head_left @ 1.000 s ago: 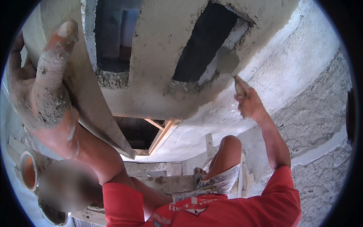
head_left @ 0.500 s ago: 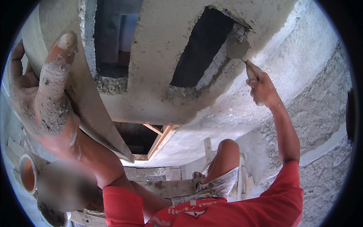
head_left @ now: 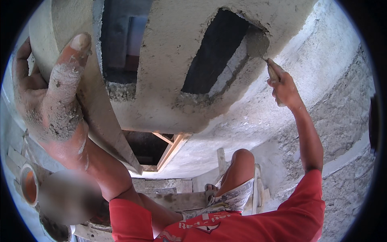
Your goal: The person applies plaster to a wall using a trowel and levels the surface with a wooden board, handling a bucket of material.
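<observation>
My right hand [head_left: 285, 89] is closed round the wooden handle of a trowel [head_left: 257, 42]. Its grey blade lies at the upper right edge of a dark slanted opening [head_left: 215, 50] in the plastered wall [head_left: 165, 60]. At the far left, my left hand [head_left: 54, 94], caked with mortar, grips a long pale board [head_left: 100, 117]. The thumb lies along the board's near face, and the fingers curl round its other side. Damp grey plaster surrounds the opening and borders whiter, drier wall on the right.
A second opening [head_left: 121, 44] with rough edges is left of the slanted one. Below sits a wood-framed opening [head_left: 173, 151]. A round container [head_left: 29, 183], orange inside, stands at lower left beside a blurred patch. Planks [head_left: 177, 199] run beneath my leg.
My right hand and the trowel have moved slightly right, the blade rising a little along the opening's edge. My left hand and the board have shifted slightly right.
</observation>
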`<state>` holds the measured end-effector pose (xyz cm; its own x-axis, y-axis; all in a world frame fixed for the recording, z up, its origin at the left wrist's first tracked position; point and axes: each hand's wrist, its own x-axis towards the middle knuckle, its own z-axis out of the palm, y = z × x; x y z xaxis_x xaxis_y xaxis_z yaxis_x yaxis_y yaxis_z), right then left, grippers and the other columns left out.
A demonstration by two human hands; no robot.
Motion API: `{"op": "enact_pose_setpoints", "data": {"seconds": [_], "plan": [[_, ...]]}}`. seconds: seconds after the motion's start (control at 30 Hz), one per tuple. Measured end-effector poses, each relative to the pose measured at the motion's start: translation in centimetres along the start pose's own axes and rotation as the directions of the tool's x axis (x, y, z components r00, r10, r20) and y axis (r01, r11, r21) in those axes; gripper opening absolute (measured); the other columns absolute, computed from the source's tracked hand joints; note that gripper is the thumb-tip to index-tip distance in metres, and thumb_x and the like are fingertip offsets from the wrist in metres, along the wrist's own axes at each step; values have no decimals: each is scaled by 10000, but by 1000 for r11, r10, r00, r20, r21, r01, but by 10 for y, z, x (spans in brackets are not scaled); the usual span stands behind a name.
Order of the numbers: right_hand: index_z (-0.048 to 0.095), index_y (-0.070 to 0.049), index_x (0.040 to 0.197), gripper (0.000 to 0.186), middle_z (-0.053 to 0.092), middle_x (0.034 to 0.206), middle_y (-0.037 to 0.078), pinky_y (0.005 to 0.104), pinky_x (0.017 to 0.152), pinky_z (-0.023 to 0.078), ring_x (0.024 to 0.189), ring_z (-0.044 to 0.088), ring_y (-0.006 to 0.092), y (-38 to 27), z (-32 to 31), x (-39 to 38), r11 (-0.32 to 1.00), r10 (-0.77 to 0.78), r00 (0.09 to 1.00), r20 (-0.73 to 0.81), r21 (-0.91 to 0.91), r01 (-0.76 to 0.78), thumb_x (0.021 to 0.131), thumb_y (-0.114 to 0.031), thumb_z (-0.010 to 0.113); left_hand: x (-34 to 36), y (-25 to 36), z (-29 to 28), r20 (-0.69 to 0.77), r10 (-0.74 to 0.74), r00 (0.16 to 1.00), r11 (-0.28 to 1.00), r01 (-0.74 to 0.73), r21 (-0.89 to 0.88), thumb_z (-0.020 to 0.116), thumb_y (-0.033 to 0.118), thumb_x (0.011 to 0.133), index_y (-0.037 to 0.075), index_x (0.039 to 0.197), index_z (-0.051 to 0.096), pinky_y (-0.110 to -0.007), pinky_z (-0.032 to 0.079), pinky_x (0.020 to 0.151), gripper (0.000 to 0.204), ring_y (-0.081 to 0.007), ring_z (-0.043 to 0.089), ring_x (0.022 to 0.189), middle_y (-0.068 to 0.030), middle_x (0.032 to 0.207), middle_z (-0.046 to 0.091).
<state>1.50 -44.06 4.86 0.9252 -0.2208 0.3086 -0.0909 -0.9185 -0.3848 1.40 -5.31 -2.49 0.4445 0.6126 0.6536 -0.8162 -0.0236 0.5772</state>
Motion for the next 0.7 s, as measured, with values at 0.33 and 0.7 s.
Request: {"op": "enact_pose_setpoints", "data": {"seconds": [0.33, 0.7], "plan": [[355, -110, 1490, 642, 452, 1431, 188, 393, 1133, 351, 1308, 458, 353, 50, 59, -87, 951, -92, 901, 423, -232, 206, 889, -63, 578, 5, -12, -7, 61, 43, 997, 996, -48, 81, 748, 95, 820, -112, 1269, 472, -312, 491, 898, 567, -229, 652, 948, -205, 1047, 653], [321, -127, 1515, 668, 645, 1073, 178, 422, 819, 524, 925, 650, 300, 57, 61, -92, 994, 73, 865, 497, -111, -20, 897, -55, 566, 18, -31, -32, 169, -42, 985, 998, 48, -32, 765, 124, 807, -119, 1170, 587, -289, 515, 846, 472, -212, 661, 896, -186, 1029, 670]]}}
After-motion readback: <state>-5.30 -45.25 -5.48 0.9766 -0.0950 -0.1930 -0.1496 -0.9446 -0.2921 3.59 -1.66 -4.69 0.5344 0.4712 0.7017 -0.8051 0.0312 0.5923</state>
